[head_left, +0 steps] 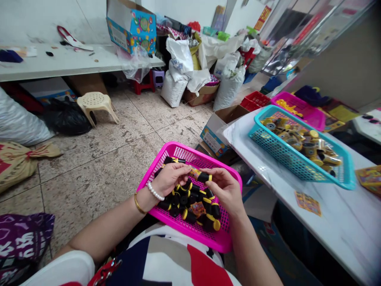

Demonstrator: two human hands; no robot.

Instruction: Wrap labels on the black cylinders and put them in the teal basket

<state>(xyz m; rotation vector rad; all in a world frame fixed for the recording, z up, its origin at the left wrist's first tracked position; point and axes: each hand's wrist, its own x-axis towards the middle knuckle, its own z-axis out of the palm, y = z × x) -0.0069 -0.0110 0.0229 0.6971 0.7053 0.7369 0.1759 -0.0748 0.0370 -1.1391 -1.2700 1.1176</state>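
My right hand (223, 190) seems to pinch a small black-and-yellow plastic cylinder (204, 177) over the pink plastic basket (205, 155), my left hand (170, 178) half-closed beside it, grip unclear; it should feel light, stiff, slick, best held by its barrel.

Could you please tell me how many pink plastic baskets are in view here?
2: one pink basket under the left hand and right hand, another pink basket behind the teal basket. Others may be hidden.
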